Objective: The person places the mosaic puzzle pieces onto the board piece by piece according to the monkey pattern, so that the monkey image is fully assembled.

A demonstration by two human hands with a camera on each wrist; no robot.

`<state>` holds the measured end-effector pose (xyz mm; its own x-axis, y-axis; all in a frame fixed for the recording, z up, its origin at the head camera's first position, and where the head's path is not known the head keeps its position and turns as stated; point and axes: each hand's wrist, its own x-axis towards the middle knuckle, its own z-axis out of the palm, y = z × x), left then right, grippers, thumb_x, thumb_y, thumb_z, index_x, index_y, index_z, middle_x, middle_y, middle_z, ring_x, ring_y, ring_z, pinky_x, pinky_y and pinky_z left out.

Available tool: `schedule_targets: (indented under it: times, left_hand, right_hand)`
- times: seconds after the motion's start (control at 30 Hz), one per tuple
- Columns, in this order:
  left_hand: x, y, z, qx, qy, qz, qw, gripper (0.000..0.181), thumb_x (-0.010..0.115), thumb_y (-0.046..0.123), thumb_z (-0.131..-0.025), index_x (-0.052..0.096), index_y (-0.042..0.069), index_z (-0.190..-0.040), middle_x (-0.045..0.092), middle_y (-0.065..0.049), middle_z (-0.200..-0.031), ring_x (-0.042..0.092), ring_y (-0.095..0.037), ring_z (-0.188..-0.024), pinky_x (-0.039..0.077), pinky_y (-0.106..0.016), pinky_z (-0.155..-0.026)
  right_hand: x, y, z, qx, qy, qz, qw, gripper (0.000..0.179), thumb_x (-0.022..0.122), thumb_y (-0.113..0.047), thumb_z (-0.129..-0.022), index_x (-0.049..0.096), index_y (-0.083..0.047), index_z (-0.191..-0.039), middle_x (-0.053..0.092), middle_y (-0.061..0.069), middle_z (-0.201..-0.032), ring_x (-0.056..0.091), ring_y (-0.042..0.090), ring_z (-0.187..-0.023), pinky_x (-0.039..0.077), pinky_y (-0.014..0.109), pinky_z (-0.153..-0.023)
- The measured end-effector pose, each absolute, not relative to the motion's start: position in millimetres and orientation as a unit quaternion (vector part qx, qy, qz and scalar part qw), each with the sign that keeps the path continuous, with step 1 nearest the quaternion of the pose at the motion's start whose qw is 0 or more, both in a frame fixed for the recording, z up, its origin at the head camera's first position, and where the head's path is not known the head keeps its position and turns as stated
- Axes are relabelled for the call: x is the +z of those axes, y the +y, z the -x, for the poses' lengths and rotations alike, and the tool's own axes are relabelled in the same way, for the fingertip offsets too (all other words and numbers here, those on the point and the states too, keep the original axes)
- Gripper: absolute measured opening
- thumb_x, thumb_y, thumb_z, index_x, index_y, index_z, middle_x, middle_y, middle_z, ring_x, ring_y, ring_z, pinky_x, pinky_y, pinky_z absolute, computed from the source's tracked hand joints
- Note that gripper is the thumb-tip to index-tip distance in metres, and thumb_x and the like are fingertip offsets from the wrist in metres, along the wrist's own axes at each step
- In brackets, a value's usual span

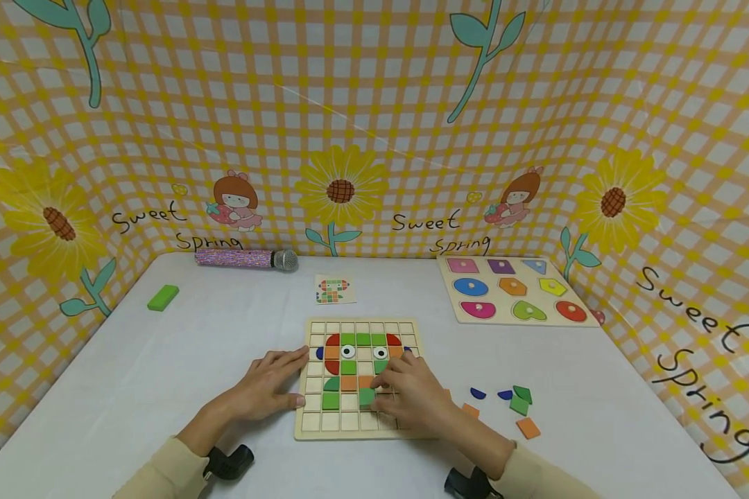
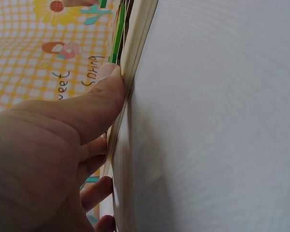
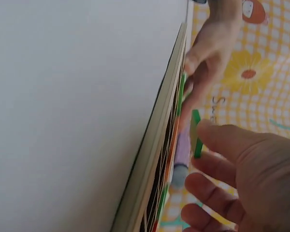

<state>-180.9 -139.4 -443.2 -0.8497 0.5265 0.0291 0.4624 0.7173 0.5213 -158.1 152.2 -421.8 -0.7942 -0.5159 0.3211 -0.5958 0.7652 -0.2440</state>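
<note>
A wooden grid board [image 1: 333, 435] lies on the white table, with red, green and orange tiles and two eye tiles [image 1: 347, 351] forming a pattern in its cells. My left hand [image 1: 268, 382] rests along the board's left edge, thumb and fingertips touching the rim. Over the lower middle of the grid, my right hand [image 1: 415, 394] pinches a green tile [image 3: 197, 133] between thumb and forefinger. In the right wrist view this tile stands on edge, slightly apart from the board, while the other fingers curl loosely. My right hand hides part of the board's right side.
Loose tiles lie right of the board, among them an orange square [image 1: 528, 427], a green piece [image 1: 519, 405] and a blue half-round [image 1: 478, 394]. Behind are a pattern card [image 1: 335, 290], a glittery microphone [image 1: 243, 260], a green block [image 1: 163, 298] and a shape puzzle [image 1: 518, 317].
</note>
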Motion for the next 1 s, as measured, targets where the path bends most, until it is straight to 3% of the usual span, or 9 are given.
schedule_targets:
  times: [0.3, 0.6, 1.0]
  left_hand:
    - [-443, -139, 181, 0.261, 0.925, -0.270, 0.058, 0.073, 0.067, 0.036, -0.085, 0.036, 0.006, -0.145, 0.029, -0.009, -0.155, 0.032, -0.033, -0.134, 0.027, -0.057, -0.101]
    - [-442, -139, 180, 0.268, 0.925, -0.264, 0.062, 0.073, 0.066, 0.037, -0.085, 0.036, 0.007, -0.145, 0.029, -0.008, -0.155, 0.031, -0.033, -0.134, 0.026, -0.057, -0.101]
    - [-443, -138, 181, 0.265, 0.924, -0.270, 0.059, 0.074, 0.066, 0.037, -0.085, 0.035, 0.007, -0.145, 0.029, -0.008, -0.156, 0.031, -0.033, -0.134, 0.026, -0.056, -0.101]
  right_hand:
    - [-424, 130, 159, 0.156, -0.932, -0.304, 0.123, 0.019, 0.078, -0.035, -0.072, 0.073, -0.022, -0.086, 0.059, -0.010, -0.080, 0.041, 0.008, -0.083, 0.036, 0.029, -0.077]
    - [-425, 127, 161, 0.151, -0.937, -0.304, 0.082, 0.019, 0.075, -0.038, -0.076, 0.072, -0.024, -0.090, 0.058, -0.009, -0.085, 0.039, 0.009, -0.084, 0.034, 0.031, -0.079]
    - [-429, 127, 162, 0.137, -0.932, -0.322, 0.096, 0.022, 0.077, -0.039, -0.075, 0.073, -0.023, -0.089, 0.055, -0.011, -0.082, 0.035, 0.007, -0.081, 0.029, 0.025, -0.074]
